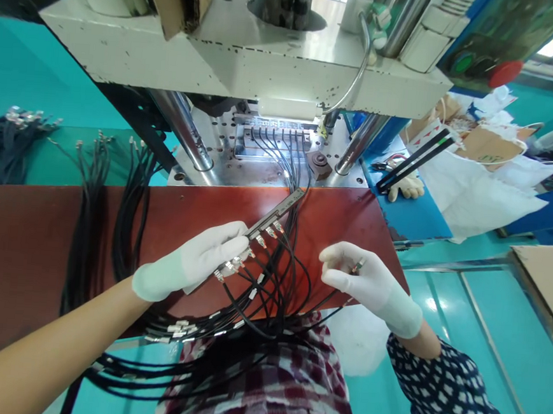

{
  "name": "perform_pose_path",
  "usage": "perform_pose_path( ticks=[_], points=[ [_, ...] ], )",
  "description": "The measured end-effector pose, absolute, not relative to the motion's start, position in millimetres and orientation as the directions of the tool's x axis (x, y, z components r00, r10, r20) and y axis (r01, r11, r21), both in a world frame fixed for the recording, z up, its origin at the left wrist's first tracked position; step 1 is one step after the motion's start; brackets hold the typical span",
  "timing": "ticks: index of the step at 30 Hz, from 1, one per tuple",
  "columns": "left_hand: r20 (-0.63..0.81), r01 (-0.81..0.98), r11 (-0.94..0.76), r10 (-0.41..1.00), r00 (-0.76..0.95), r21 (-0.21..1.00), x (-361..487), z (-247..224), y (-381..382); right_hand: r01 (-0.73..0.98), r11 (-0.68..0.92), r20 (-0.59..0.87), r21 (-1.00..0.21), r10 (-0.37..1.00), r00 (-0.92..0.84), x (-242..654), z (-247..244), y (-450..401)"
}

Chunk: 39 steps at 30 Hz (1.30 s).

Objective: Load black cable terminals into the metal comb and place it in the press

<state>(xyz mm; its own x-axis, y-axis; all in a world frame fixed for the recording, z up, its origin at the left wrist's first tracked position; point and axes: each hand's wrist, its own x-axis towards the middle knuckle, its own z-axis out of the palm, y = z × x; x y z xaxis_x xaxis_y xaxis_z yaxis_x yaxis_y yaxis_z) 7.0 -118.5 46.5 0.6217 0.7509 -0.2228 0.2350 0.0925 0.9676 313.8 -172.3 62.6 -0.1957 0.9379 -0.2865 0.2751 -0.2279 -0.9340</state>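
My gloved left hand is closed around a narrow metal bar, held at a slant above the brown board. Several cable connectors sit in a row along the bar's lower edge, with black cables trailing from them. To the right, my gloved right hand has its fingers curled around a cable end with a small metal connector. That hand is apart from the bar. Under the press, a metal fixture holds another row of cable ends.
The white press plate spans overhead between steel posts. Black cable bundles lie on the brown board at left. A blue side surface at right bears a glove and a dark tool. A red button is at upper right.
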Motion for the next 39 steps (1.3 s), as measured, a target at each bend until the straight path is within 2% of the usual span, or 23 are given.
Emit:
perform_pose_path(
  ticks=[2,5,9,12,16,19,21,23,29,33,36,39],
  points=[
    [-0.223,0.231,0.099,0.761,0.610,0.968,7.4,47.3,-118.0,0.131,-0.323,-0.348,-0.937,0.886,-0.306,316.1,65.3,-178.1],
    [-0.230,0.219,0.117,0.757,0.612,0.969,8.5,48.8,-115.2,-0.086,-0.388,-0.329,-0.918,0.863,-0.385,311.5,64.7,-181.8],
    [-0.238,0.221,0.123,0.736,0.633,0.967,8.3,50.0,-110.9,-0.310,-0.358,-0.275,-0.881,0.920,-0.281,296.5,60.0,-170.1],
    [-0.239,0.224,0.115,0.708,0.665,0.968,6.5,49.9,-109.6,-0.341,-0.341,-0.280,-0.876,0.935,-0.218,286.3,57.3,-148.2],
    [-0.206,0.189,0.103,0.699,0.684,0.977,5.1,49.9,-109.6,-0.260,-0.361,-0.291,-0.896,0.917,-0.272,273.5,55.6,-123.1],
    [-0.204,0.178,0.111,0.699,0.685,0.978,5.6,51.6,-110.1,-0.006,-0.299,-0.293,-0.954,0.938,-0.187,262.2,58.8,-120.0],
    [-0.208,0.180,0.115,0.700,0.683,0.977,6.2,53.0,-110.7,0.187,-0.189,-0.208,-0.964,0.974,-0.088,254.6,62.8,-122.9],
    [-0.215,0.182,0.122,0.702,0.679,0.976,6.6,53.8,-111.3,0.302,-0.095,-0.115,-0.948,0.992,-0.049,248.6,65.8,-125.7],
    [-0.218,0.209,0.098,0.693,0.687,0.973,5.8,52.4,-112.0,0.312,-0.041,-0.073,-0.949,0.993,-0.091,244.2,66.0,-122.7],
    [-0.175,0.291,-0.053,0.692,0.700,0.955,6.0,51.1,-111.5,0.328,-0.069,-0.111,-0.942,0.988,-0.110,244.4,64.1,-120.6],
    [-0.141,0.387,-0.191,0.717,0.683,0.902,8.4,48.1,-110.7,0.373,-0.037,-0.076,-0.927,0.993,-0.091,245.0,59.5,-119.0],
    [-0.109,0.433,-0.254,0.746,0.657,0.865,11.3,45.4,-109.8,0.415,-0.003,-0.050,-0.910,0.994,-0.102,248.3,54.8,-116.9]
  ],
)
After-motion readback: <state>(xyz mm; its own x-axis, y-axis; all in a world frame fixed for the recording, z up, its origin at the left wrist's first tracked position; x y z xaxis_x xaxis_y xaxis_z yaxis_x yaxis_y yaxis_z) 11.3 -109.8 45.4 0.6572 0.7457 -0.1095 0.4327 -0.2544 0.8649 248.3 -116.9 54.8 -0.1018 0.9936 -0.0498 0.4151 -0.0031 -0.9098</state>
